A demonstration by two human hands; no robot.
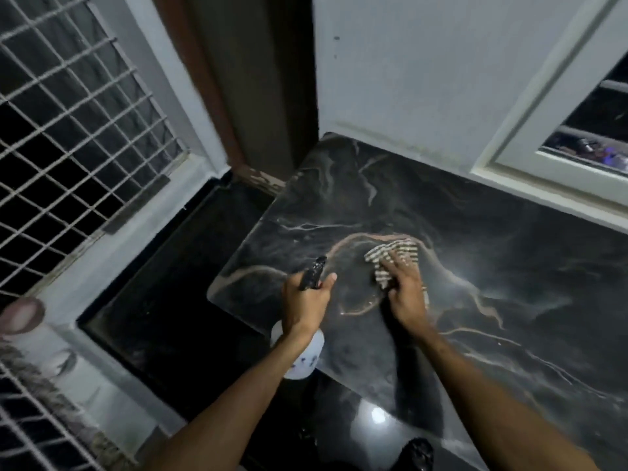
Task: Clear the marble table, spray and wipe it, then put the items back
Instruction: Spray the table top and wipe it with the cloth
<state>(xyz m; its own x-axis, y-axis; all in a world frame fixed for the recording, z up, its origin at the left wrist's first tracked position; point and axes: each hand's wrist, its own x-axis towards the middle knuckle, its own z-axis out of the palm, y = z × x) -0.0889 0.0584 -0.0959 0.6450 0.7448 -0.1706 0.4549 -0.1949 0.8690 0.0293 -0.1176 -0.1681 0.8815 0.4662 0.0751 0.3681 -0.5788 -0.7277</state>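
Note:
The black marble table (509, 273) with pale veins fills the right half of the head view, its top bare of items. My left hand (306, 300) grips a spray bottle (304, 355) by its black trigger head, which points over the table's left part; the white body hangs below my wrist at the front edge. My right hand (406, 294) lies flat on a striped cloth (390, 256), pressing it onto the marble near the table's left middle. Part of the cloth is hidden under my palm.
A grated window (68, 147) stands at the left, with a dark glossy floor (176, 300) below it. A brown door frame (217, 96) rises behind the table's back corner. A white-framed window (560, 147) sits on the wall at the right.

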